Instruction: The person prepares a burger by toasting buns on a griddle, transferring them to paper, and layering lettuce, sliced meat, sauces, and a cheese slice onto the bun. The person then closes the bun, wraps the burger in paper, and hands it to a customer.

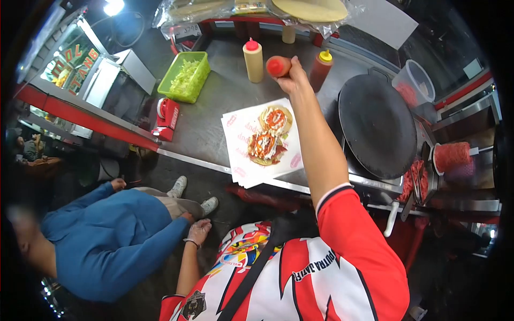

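Observation:
My right hand (294,77) is wrapped around a red sauce bottle (278,66), its cap turned toward me. This hand is between a cream-coloured sauce bottle (254,63) with a red cap and a brown-red sauce bottle (322,69) with a yellow cap. Below lies an opened burger (265,147) on printed white paper (235,155), both halves topped with red and white sauce. My left hand (199,232) hangs low beside my body, seemingly in a clear glove, with fingers loosely apart and nothing visible in it.
A round black griddle (377,125) occupies the counter's right side. At the left are a green basket (183,77) of shredded lettuce and a red box (166,119). Wrapped flatbreads (310,9) sit above the back edge. A person in blue (112,235) stands close on the left.

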Available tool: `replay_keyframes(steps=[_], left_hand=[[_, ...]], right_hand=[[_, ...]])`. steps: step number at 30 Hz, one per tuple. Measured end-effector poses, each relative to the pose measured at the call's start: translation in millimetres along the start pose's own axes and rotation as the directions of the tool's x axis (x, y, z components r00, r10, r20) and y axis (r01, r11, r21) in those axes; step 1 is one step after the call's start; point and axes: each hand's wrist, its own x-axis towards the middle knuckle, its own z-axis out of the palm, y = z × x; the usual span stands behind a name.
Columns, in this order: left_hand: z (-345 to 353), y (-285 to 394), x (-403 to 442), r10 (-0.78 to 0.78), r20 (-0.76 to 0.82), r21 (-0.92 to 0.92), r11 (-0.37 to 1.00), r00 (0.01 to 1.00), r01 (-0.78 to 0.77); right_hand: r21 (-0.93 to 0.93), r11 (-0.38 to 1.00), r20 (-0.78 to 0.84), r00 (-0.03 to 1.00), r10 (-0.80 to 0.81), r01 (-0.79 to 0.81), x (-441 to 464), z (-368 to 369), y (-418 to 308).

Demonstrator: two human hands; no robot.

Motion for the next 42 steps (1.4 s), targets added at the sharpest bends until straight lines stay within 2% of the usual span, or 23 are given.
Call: replay_keyframes(steps=[3,4,6,7,8,9,10,12,16,17,18,19,20,21,22,23,24,26,29,32,33,36,42], left_hand=[[-35,111,-10,0.079,0.157,-0.09,0.994,0.984,-0.066],[-39,138,-15,0.079,0.185,-0.099,0.993,0.98,-0.062],[-46,184,-27,0.186,0.207,0.043,0.979,0.961,-0.199],[-46,189,-24,0.184,0.226,0.018,0.981,0.956,-0.193],[-42,183,-27,0.178,0.248,-0.01,0.983,0.952,-0.181],[-35,178,-30,0.181,0.246,-0.152,0.977,0.952,-0.146],[-31,177,-33,0.123,0.239,-0.158,0.984,0.963,-0.086],[-19,136,-21,0.055,0.235,-0.037,0.998,0.97,-0.048],[10,56,-6,-0.056,0.204,-0.184,0.978,0.977,0.095],[15,44,-3,-0.072,0.198,-0.223,0.968,0.978,0.116],[19,34,1,-0.087,0.195,-0.265,0.954,0.977,0.138],[24,27,5,-0.126,0.181,-0.241,0.956,0.975,0.168],[28,18,12,-0.132,0.199,-0.263,0.947,0.971,0.183],[32,6,17,-0.145,0.216,-0.283,0.937,0.966,0.204],[35,-3,20,-0.16,0.232,-0.304,0.925,0.959,0.228],[37,-9,24,-0.129,0.198,-0.271,0.946,0.972,0.181],[36,-12,28,-0.099,0.161,-0.236,0.962,0.982,0.136],[26,7,20,-0.114,0.097,-0.302,0.943,0.989,0.139],[18,15,13,-0.136,0.055,-0.326,0.934,0.989,0.146],[25,-11,9,-0.135,0.041,-0.344,0.928,0.99,0.141],[28,-21,7,-0.149,0.035,-0.336,0.929,0.988,0.152],[28,-25,-3,-0.199,0.026,-0.367,0.91,0.98,0.195],[32,-33,1,-0.148,0.019,-0.347,0.926,0.989,0.145]], right_hand=[[0.159,0.984,0.085,0.994,0.07,-0.083,68,-11,-4],[0.19,0.978,0.044,0.996,0.076,-0.083,85,-18,-2],[0.244,0.967,-0.033,0.996,0.088,-0.077,112,-28,-3],[0.219,0.976,-0.048,0.998,0.027,-0.016,117,-27,-4],[0.192,0.98,-0.067,0.997,-0.03,0.042,115,-30,-1],[0.169,0.985,-0.04,0.999,-0.026,0.032,121,-36,-2],[0.142,0.99,-0.014,1.0,-0.017,0.019,124,-38,-3],[0.11,0.994,-0.041,0.999,0.026,-0.021,115,-33,-7],[0.124,0.99,-0.186,0.979,0.085,-0.062,110,-61,-1],[-0.16,0.987,-0.213,0.976,-0.046,0.011,84,-56,11],[-0.434,0.898,-0.205,0.962,-0.181,0.076,45,-35,28],[-0.645,0.695,0.07,0.93,-0.36,0.317,13,-9,46],[-0.733,0.408,0.37,0.822,-0.433,0.545,-16,18,54],[-0.655,0.039,0.642,0.582,-0.499,0.755,-39,55,39],[-0.445,-0.327,0.858,0.293,-0.422,0.834,-52,98,24],[-0.382,-0.613,0.914,0.185,-0.361,0.691,-54,133,8],[-0.275,-0.833,0.96,0.094,-0.263,0.481,-46,161,-7],[-0.2,-0.933,0.95,0.291,-0.11,0.3,-18,199,-32],[-0.064,-0.982,0.925,0.38,0.008,0.175,31,208,-46],[-0.155,-0.967,0.818,0.576,-0.012,0.2,25,219,-50],[-0.146,-0.965,0.813,0.582,0.01,0.22,22,223,-50],[0.091,-0.975,0.897,0.409,0.168,0.201,32,220,-56],[0.161,-0.953,0.956,0.199,0.215,0.256,38,211,-60]])
